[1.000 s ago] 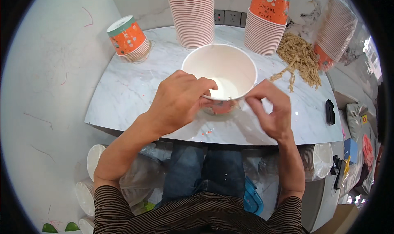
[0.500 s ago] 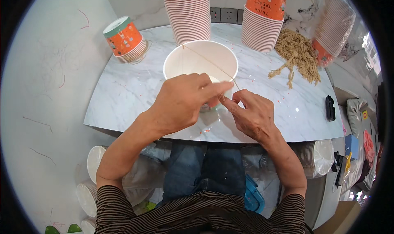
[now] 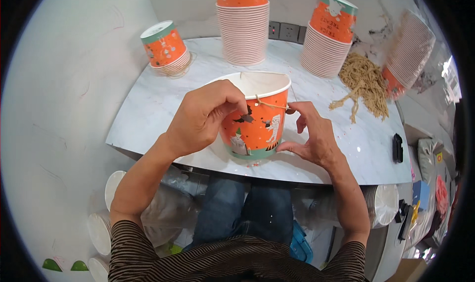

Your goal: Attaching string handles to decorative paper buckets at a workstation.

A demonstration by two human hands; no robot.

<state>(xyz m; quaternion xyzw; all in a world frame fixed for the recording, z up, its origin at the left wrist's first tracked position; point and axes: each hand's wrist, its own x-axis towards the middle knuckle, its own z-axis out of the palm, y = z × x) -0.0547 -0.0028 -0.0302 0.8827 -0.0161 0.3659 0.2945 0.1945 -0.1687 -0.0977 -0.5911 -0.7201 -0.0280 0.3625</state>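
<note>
An orange paper bucket [image 3: 255,126] with a green base band and cartoon figures stands near the table's front edge, tipped so its printed side shows. Light brown twine [image 3: 269,104] is knotted through a hole under its white rim and runs across the side to the right. My left hand [image 3: 200,113] is closed at the bucket's upper left, fingertips curled against the front; anything pinched there is hidden. My right hand [image 3: 316,133] grips the right side, thumb low by the base and fingers up by the twine.
Upside-down bucket stacks stand at the back: a short one [image 3: 166,49] at left, a tall one [image 3: 242,34], another [image 3: 326,37] at right. A twine heap [image 3: 366,81] lies beside a plastic-wrapped stack [image 3: 408,51]. A black object [image 3: 397,148] sits at the right edge.
The bucket has been turned and tipped, bringing its orange side and knotted twine into view. My hands have parted from their meeting point to opposite sides of it. The view has shifted slightly.
</note>
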